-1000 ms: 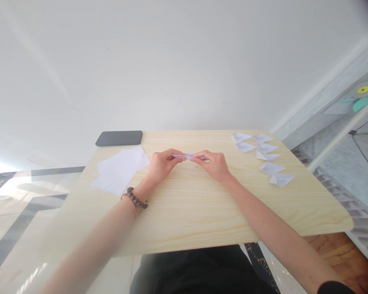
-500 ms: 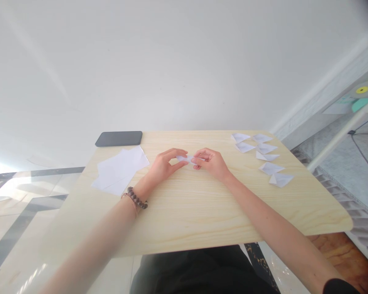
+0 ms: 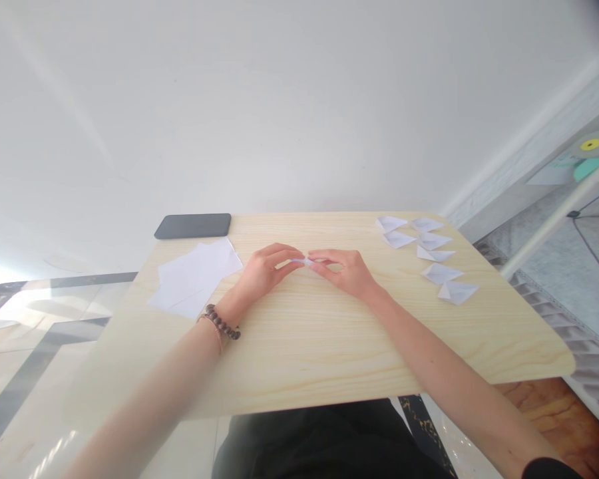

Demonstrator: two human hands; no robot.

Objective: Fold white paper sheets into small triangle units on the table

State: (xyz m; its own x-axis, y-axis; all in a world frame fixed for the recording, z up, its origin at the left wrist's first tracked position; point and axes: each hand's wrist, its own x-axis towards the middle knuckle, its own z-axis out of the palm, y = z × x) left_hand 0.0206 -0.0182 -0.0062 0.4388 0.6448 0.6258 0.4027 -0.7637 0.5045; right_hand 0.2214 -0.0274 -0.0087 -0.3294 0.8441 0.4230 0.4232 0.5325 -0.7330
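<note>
Over the middle of the table a small folded white paper (image 3: 307, 261) is pinched between my two hands. My left hand (image 3: 269, 267) grips its left end with thumb and fingers, a beaded bracelet on that wrist. From the other side my right hand (image 3: 347, 271) pinches the right end, the fingertips of both hands almost meeting. Much of the paper is hidden behind the fingers. To the right lie several folded white paper pieces (image 3: 443, 273), pointed and boat-like. A loose pile of flat white paper sheets (image 3: 194, 276) lies left of my left hand.
A dark phone-like slab (image 3: 193, 226) rests at the table's back left corner. The light wooden table (image 3: 299, 359) stands against a white wall (image 3: 299, 120). Beyond its right edge there is a white pole (image 3: 549, 223).
My right hand's fingers have straightened and shifted slightly left, closer to the left fingertips. The folded paper shows less now, looking narrower between the hands. The other papers have not moved.
</note>
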